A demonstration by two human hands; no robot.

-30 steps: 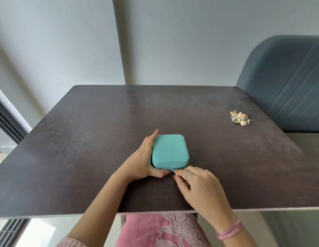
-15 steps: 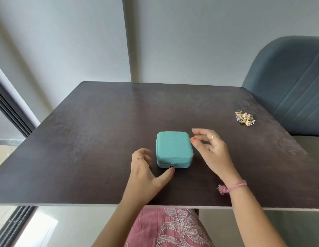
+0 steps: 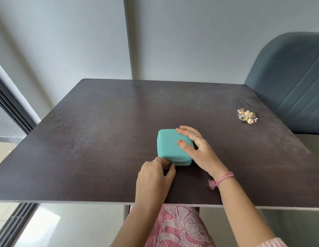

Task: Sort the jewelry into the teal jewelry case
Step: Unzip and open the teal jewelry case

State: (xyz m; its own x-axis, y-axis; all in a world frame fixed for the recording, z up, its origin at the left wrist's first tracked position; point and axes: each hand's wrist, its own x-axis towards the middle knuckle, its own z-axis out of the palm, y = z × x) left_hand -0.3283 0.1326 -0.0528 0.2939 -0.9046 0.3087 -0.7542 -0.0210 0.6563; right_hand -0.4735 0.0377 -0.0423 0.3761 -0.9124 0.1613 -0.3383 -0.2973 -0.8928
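The teal jewelry case (image 3: pixel 170 146) lies closed near the middle of the dark table (image 3: pixel 101 131). My right hand (image 3: pixel 196 148) rests on the case's right side, fingers along the lid and thumb on top. At the front edge of the case, my left hand (image 3: pixel 155 173) pinches the small zipper pull (image 3: pixel 173 163) between thumb and fingers. A small pile of gold and pastel jewelry (image 3: pixel 247 116) sits far off at the table's right side, untouched.
A blue-grey upholstered chair (image 3: pixel 294 82) stands against the table's right edge, just beyond the jewelry. The table's near edge runs right above my lap. A dark window frame (image 3: pixel 10 111) lines the left wall.
The hands swapped roles. My right hand left the zipper and came onto the case's right side. My left hand let go of the case's left side and took the zipper pull.
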